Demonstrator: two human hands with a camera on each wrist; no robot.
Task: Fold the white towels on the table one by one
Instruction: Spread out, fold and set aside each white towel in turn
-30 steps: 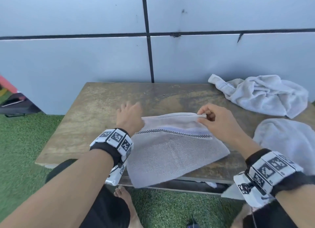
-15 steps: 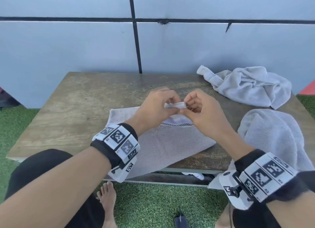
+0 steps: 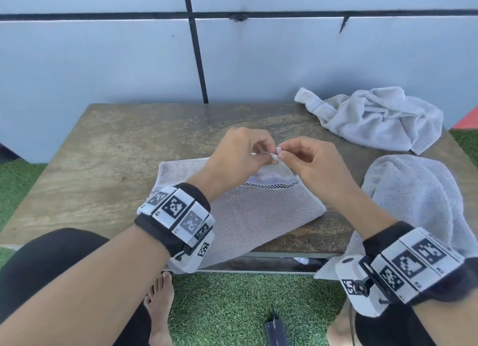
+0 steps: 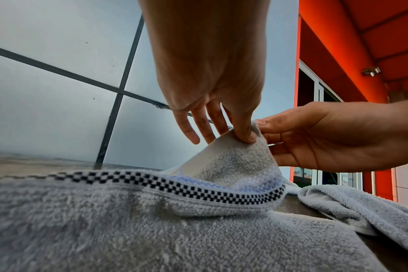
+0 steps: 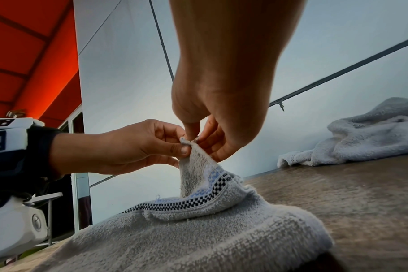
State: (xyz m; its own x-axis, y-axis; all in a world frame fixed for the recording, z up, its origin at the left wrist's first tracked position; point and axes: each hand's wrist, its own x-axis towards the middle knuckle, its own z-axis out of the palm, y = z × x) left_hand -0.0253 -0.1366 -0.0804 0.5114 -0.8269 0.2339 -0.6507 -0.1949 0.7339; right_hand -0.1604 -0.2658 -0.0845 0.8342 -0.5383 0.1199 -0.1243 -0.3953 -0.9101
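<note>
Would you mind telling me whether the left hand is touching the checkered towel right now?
Touching. The left wrist view shows the left hand pinching the checkered towel by its raised corner.

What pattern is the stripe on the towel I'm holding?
A black-and-white checkered band on the towel, with pale blue beside it; clearest in the left wrist view.

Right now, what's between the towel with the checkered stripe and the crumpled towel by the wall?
Only bare table separates the striped towel from the crumpled towel, as the head view shows.
</note>
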